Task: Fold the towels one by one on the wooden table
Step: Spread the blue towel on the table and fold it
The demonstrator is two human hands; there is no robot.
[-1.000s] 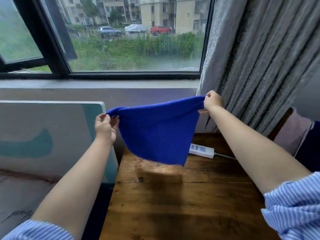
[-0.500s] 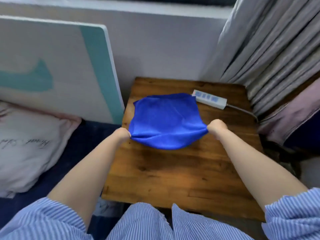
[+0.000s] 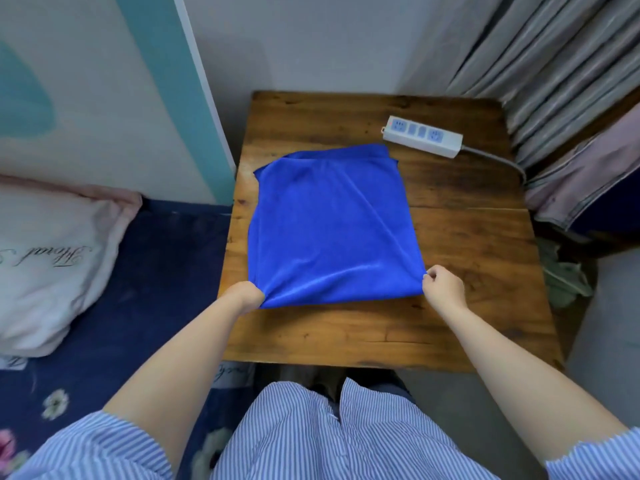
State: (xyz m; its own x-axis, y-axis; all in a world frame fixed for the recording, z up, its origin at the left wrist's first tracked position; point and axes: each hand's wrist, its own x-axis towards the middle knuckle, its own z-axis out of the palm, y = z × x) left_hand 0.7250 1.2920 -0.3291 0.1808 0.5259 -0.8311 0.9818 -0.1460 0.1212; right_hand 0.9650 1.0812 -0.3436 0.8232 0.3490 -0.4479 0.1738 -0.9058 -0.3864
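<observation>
Head camera, looking down: a blue towel (image 3: 332,226) lies spread almost flat on a small wooden table (image 3: 467,237), covering its centre and left half, with soft creases running toward the near edge. The left hand (image 3: 246,295) is closed in a pinch on the towel's near-left corner, at about 7 o'clock from the towel's middle. The right hand (image 3: 445,288) pinches the near-right corner between thumb and fingertips, at about 5 o'clock. Both corners sit slightly raised off the wood.

A white power strip (image 3: 422,136) rests on the table at 1 o'clock, just beyond the towel's far-right corner and not touching it, with its grey cable trailing right. Grey curtains (image 3: 554,64) hang at 2 o'clock. A pale pillow (image 3: 52,265) lies on a dark blue bed (image 3: 138,306) at 9 o'clock. Striped blue sleeves and a shirt fill the bottom.
</observation>
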